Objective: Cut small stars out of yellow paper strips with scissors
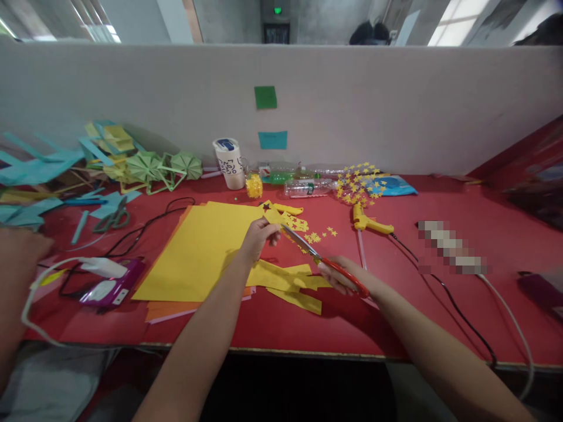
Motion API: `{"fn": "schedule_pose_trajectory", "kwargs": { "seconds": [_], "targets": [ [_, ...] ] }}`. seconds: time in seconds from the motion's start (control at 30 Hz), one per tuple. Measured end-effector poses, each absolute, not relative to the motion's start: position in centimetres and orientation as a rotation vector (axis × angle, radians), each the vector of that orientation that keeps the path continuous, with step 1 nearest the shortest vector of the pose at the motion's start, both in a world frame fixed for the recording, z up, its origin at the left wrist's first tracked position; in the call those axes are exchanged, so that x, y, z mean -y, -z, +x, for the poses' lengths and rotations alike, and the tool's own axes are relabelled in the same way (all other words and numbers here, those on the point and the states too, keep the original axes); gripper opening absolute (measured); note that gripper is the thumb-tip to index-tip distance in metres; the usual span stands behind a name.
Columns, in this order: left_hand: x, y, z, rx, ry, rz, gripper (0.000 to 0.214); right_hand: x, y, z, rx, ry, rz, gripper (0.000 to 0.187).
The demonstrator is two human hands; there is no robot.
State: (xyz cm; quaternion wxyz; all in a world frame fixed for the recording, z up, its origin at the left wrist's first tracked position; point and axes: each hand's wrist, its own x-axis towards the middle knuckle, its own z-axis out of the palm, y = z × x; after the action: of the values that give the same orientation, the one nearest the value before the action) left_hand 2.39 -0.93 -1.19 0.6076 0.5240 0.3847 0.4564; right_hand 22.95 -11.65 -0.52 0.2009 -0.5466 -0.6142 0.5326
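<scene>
My left hand (257, 236) pinches a strip of yellow paper (273, 215) with star-shaped holes, held just above the red table (308, 328). My right hand (341, 274) grips red-handled scissors (323, 261), whose blades point up-left into that strip. Small yellow paper stars (314, 237) lie scattered under and right of the blades. A stack of yellow sheets (200, 252) lies flat beneath my left forearm, over orange sheets (169, 309). Yellow offcuts (290, 284) lie between my two hands.
A yellow glue gun (367, 223) with a black cord lies right of the stars. Plastic bottles (308, 187), a paper cup (229, 163) and a pile of yellow stars (358, 181) stand at the back. Green and teal paper crafts (145, 167), green scissors (114, 217) and a purple device (112, 287) are left.
</scene>
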Motion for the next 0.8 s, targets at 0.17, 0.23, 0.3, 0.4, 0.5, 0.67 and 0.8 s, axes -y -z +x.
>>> {"fn": "schedule_pose_trajectory", "kwargs": {
  "seconds": [0.17, 0.23, 0.3, 0.4, 0.5, 0.67, 0.8],
  "targets": [
    [0.81, 1.34, 2.36, -0.886, -1.063, 1.201, 0.014, 11.58, 0.57, 22.95, 1.705, -1.495, -1.536, 0.046],
    [0.81, 1.41, 2.36, -0.888, -1.060, 1.198, 0.014, 11.59, 0.58, 22.97, 1.697, -1.501, -1.533, 0.046],
    [0.84, 1.47, 2.37, -0.889, -1.058, 1.193, 0.015, 11.61, 0.64, 22.99, 1.694, -1.508, -1.517, 0.046],
    [0.92, 1.49, 2.43, -0.877, -1.058, 1.176, 0.016, 11.58, 0.81, 23.03, 1.692, -1.504, -1.498, 0.046],
    [1.04, 1.43, 2.56, -0.870, -1.063, 1.164, 0.017, 11.46, 0.96, 23.06, 1.696, -1.504, -1.495, 0.047],
    [1.26, 1.31, 2.77, -0.855, -1.092, 1.161, 0.018, 11.31, 1.17, 23.18, 1.692, -1.523, -1.484, 0.046],
    [1.47, 1.23, 2.89, -0.857, -1.100, 1.174, 0.019, 11.44, 1.23, 23.24, 1.685, -1.519, -1.491, 0.045]
  ]
}}
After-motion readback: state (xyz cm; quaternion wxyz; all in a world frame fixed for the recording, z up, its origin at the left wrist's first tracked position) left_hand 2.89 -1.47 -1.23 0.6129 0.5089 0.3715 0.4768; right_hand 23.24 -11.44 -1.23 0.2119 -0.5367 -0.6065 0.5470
